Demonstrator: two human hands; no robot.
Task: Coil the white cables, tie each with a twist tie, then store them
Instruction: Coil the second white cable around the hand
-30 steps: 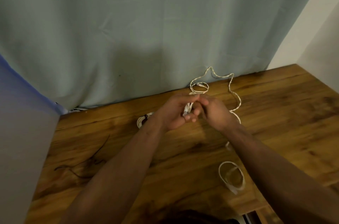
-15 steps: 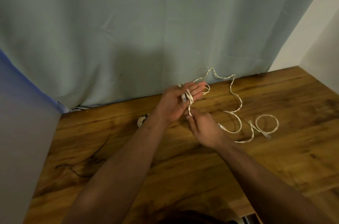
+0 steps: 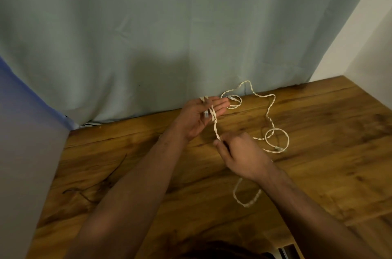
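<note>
A white braided cable (image 3: 269, 120) lies in loose bends on the wooden table (image 3: 328, 152), running along the curtain's foot and forming a ring at the right. My left hand (image 3: 199, 119) is raised palm-up with the fingers stretched out; the cable is wound across them, and its connector end sits against the palm. From there the cable drops to my right hand (image 3: 241, 152), which pinches it between thumb and fingertips just above the table. Another bend of the cable (image 3: 246, 197) shows below my right wrist.
A grey-green curtain (image 3: 169, 36) hangs along the table's back edge. A grey panel (image 3: 27, 163) closes the left side and a white wall (image 3: 364, 46) the right. Thin dark strands (image 3: 84, 194) lie on the wood at the left. A metal edge (image 3: 286, 251) shows at the bottom.
My hands were together a second ago. The left hand has opened its fingers and risen with cable turns across them; the right hand has dropped lower along the cable, and the loose loops have shifted.
</note>
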